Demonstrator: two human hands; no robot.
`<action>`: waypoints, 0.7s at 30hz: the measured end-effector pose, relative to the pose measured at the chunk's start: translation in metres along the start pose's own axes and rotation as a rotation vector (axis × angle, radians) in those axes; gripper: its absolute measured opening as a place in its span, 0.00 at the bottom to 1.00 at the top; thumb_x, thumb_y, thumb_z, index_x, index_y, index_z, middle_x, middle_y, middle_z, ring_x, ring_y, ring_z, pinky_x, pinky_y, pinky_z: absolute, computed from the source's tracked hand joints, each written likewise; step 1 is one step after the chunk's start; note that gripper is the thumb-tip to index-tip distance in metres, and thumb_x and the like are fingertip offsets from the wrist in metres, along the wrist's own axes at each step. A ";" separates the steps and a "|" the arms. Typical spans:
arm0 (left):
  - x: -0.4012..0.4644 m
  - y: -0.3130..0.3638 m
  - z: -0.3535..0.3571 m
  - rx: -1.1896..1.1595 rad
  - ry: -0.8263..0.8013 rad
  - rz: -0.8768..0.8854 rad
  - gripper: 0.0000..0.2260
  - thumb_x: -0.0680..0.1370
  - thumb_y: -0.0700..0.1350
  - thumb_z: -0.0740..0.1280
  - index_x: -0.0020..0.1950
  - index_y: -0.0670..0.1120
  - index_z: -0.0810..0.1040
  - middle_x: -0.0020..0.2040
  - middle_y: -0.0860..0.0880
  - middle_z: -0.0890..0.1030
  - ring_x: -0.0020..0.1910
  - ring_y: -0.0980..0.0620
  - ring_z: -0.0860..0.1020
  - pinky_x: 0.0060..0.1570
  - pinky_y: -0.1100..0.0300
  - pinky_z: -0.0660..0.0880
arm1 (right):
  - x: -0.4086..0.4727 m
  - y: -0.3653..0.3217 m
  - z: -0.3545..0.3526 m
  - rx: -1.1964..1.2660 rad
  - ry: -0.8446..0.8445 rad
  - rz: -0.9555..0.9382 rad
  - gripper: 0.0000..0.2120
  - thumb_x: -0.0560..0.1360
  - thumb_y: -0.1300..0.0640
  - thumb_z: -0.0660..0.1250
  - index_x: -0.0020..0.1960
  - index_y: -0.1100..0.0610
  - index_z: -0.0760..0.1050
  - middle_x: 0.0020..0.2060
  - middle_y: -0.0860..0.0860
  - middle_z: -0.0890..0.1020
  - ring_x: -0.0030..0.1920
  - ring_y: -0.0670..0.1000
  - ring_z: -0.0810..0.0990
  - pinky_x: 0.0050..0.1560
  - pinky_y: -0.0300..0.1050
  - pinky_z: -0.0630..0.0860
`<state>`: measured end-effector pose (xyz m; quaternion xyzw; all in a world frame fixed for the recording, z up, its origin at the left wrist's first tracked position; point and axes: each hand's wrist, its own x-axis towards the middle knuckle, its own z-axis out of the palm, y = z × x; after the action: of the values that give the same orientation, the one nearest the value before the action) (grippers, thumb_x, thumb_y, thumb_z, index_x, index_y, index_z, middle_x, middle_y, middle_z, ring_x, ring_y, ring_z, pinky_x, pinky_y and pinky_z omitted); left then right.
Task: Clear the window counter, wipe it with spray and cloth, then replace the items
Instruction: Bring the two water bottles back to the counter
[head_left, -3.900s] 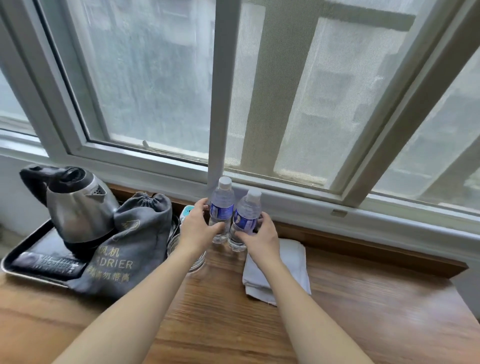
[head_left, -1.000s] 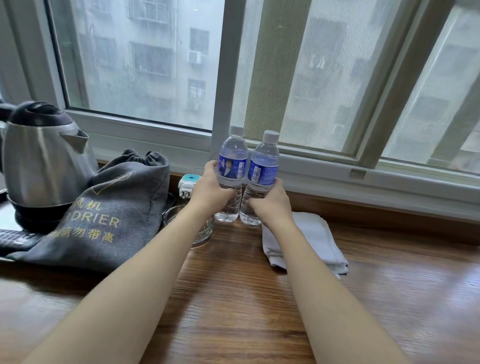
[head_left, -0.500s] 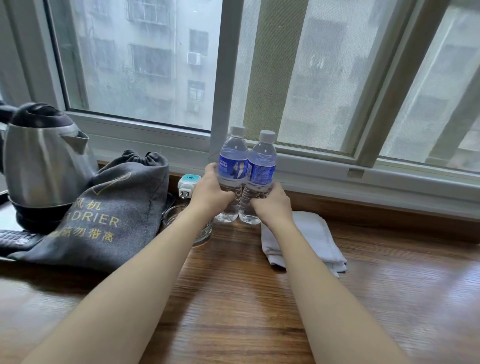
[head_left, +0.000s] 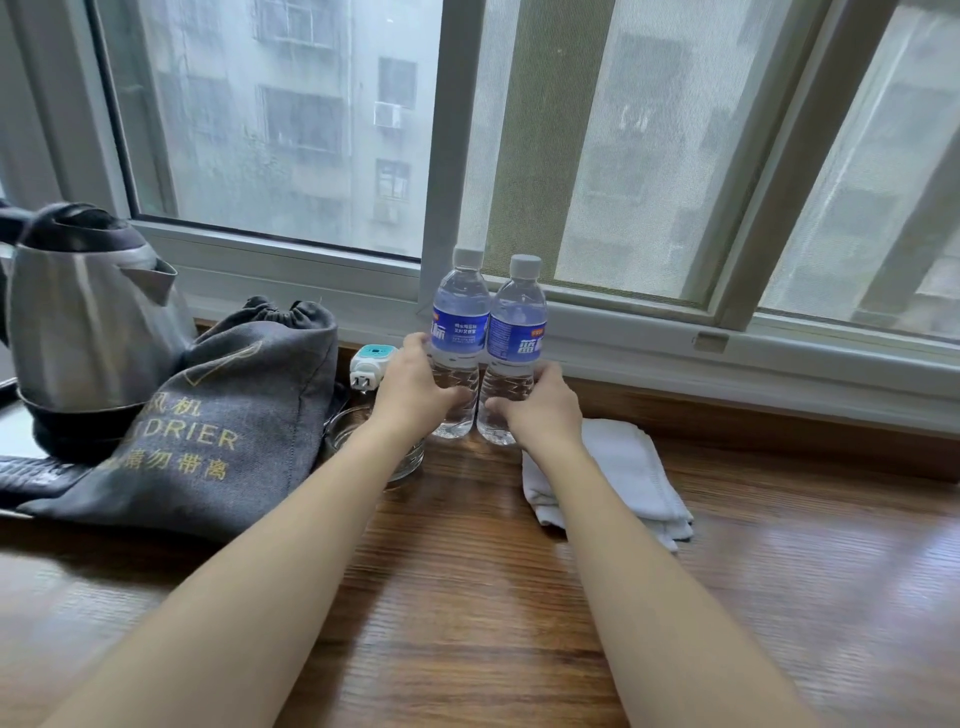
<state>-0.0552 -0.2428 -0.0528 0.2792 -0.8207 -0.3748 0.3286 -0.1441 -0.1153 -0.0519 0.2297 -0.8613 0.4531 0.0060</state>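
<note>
Gripping one water bottle each, the left hand (head_left: 415, 395) holds the left bottle (head_left: 460, 332) and the right hand (head_left: 543, 410) the right bottle (head_left: 514, 343), both upright and touching. They stand by the window at the table (head_left: 467, 597) back, probably paired for tidy placing; the cloth (head_left: 623, 467) lies just right.

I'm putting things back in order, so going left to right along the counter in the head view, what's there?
kettle → grey drier bag → plug adapter → left hand → left bottle → right bottle → right hand → folded white cloth

Two bottles (head_left: 485, 343) side by side, kettle (head_left: 88, 317) and bag (head_left: 223, 415) left, cloth (head_left: 628, 467) right
</note>
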 end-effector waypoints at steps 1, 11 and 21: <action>0.000 0.000 0.000 0.022 0.002 0.014 0.36 0.69 0.47 0.78 0.72 0.46 0.64 0.62 0.48 0.76 0.63 0.48 0.73 0.58 0.59 0.66 | 0.000 -0.001 0.002 -0.014 0.017 -0.002 0.30 0.67 0.48 0.79 0.63 0.54 0.70 0.58 0.52 0.80 0.62 0.57 0.77 0.60 0.52 0.75; -0.002 0.003 0.000 0.018 -0.013 0.015 0.34 0.73 0.42 0.75 0.74 0.47 0.61 0.63 0.47 0.77 0.58 0.48 0.75 0.52 0.59 0.67 | 0.001 0.003 0.005 -0.081 -0.001 0.013 0.30 0.68 0.50 0.78 0.65 0.55 0.70 0.58 0.53 0.81 0.62 0.58 0.75 0.57 0.51 0.76; 0.000 -0.002 0.005 0.059 0.021 0.014 0.29 0.72 0.46 0.76 0.67 0.47 0.65 0.59 0.46 0.80 0.58 0.46 0.77 0.52 0.56 0.70 | 0.001 0.004 0.005 -0.187 0.024 0.015 0.32 0.70 0.42 0.76 0.66 0.56 0.68 0.60 0.53 0.79 0.65 0.57 0.71 0.58 0.53 0.75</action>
<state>-0.0589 -0.2420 -0.0565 0.2868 -0.8298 -0.3453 0.3317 -0.1462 -0.1175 -0.0576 0.2160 -0.9014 0.3737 0.0343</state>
